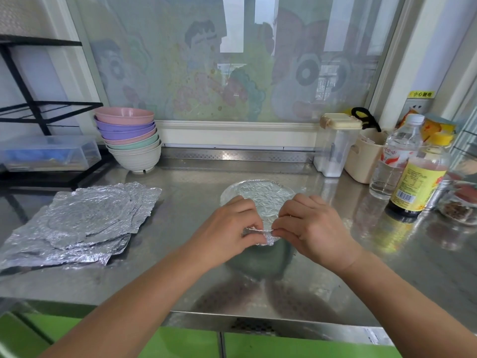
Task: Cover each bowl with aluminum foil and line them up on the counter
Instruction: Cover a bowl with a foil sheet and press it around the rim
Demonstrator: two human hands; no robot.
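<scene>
Pinching: both hands nip the near edge of the foil over the bowl, fingertips almost meeting.
Left hand point(228, 228): grip closed on the crinkled foil rim, thumb and fingers folded over it, at the bowl's near-left side.
Right hand point(313, 228): grip likewise clamped on the foil rim, at the bowl's near-right side, knuckles raised.
Foil cover point(260, 196): wrinkled sheet stretched across the bowl's mouth, its far edge already pressed round the rim; the near edge is bunched between the two hands.
Bowl point(268, 257): greenish, standing on the worktop between the forearms; only its near wall shows under the foil.
Worktop point(387, 267): shiny steel, the bowl sits near its middle.
Foil sheets point(82, 223): loose, crumpled pile lying flat, well to the left of the bowl.
Stacked bowls point(129, 140): uncovered nest of pink, purple, green and cream bowls, behind and left of the bowl, beside the window ledge.
Bottles point(410, 174): one clear, one with a yellow label and cap, to the right of the bowl, well apart from it.
Clear container point(335, 148): pale lid, behind and right of the bowl, against the window ledge.
</scene>
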